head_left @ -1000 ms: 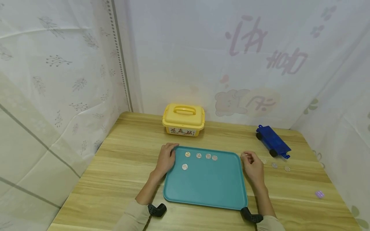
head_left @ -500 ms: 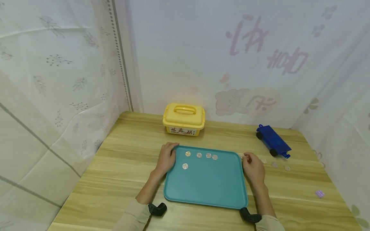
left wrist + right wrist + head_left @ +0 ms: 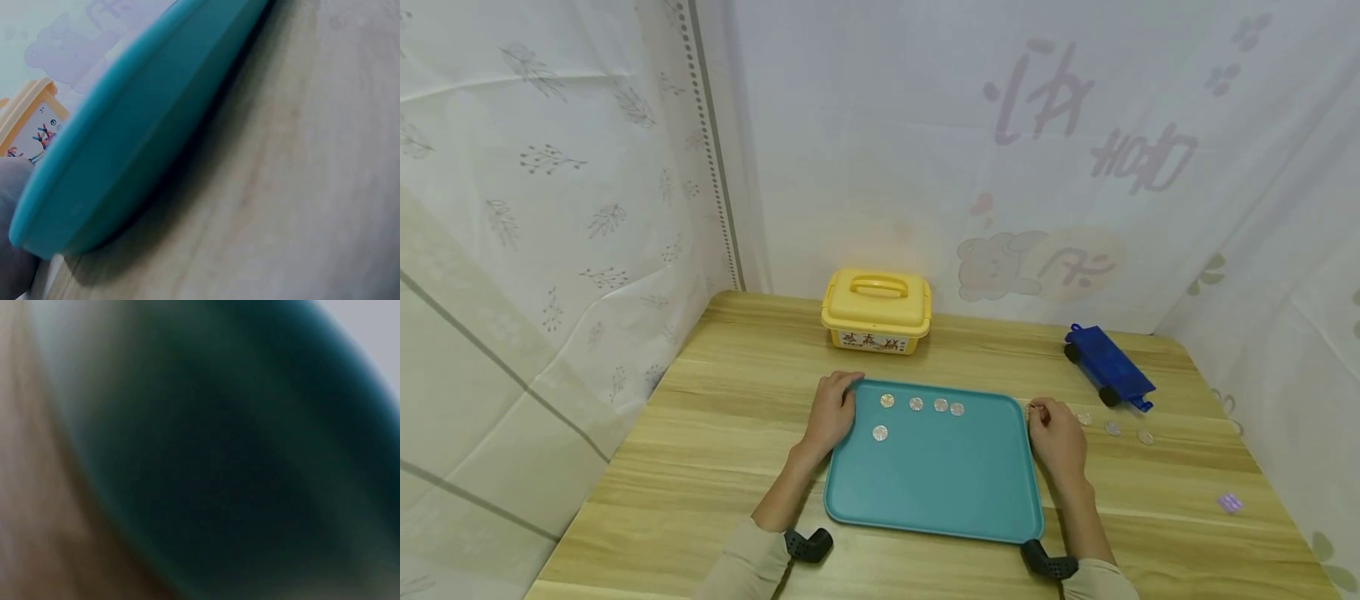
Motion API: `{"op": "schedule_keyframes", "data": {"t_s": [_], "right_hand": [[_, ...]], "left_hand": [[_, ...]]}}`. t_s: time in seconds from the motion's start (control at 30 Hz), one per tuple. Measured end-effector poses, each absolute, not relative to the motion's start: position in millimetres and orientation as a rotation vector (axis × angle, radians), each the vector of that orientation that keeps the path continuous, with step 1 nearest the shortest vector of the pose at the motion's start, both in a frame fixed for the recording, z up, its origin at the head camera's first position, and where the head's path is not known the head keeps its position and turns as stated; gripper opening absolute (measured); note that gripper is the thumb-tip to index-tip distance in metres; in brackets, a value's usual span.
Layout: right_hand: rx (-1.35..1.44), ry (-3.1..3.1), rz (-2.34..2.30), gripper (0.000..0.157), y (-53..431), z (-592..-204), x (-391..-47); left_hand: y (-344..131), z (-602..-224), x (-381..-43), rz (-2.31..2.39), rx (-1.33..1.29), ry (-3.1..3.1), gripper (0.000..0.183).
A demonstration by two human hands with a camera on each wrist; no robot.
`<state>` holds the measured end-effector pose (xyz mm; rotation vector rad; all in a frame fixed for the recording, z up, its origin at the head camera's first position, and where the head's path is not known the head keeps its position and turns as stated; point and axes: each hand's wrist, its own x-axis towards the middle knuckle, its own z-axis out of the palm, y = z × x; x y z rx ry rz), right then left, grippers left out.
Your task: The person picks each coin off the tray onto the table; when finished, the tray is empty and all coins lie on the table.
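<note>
A teal tray [image 3: 947, 483] lies on the wooden table, bearing several clear round slotted discs, one of them a yellowish disc [image 3: 887, 401]. At the tray's upper left corner rests my left hand [image 3: 832, 410], its fingers touching the rim. My right hand [image 3: 1058, 437] is beside the upper right edge, fingers curled. Its fingertips pinch a small clear disc [image 3: 1028, 410], mostly hidden. In the left wrist view the tray's side [image 3: 125, 137] fills the middle, and part of the hand [image 3: 14, 225] shows at lower left. The right wrist view is dark and blurred.
Behind the tray stands a yellow lidded box [image 3: 880, 310] with a handle. A blue wheeled toy cart [image 3: 1108, 365] is at the back right. More clear discs, including a pale disc [image 3: 1112, 428], lie right of my hand. A purple piece [image 3: 1229, 503] is near the right edge.
My right hand has shifted slightly, its fingertips drawing in at the disc beside the tray. My left hand and the discs on the tray stay in place.
</note>
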<state>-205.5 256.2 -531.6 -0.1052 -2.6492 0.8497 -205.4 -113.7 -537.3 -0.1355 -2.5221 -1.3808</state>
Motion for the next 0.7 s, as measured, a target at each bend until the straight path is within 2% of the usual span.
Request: {"op": "schedule_keyframes", "data": {"t_s": [0.7], "right_hand": [[-0.22,-2.574,1.021,0.016,254.1,-528.8,-204.9]], "left_hand": [[-114.2,-540.4,-207.3,-1.37,-0.133,-2.525,0.034]]}}
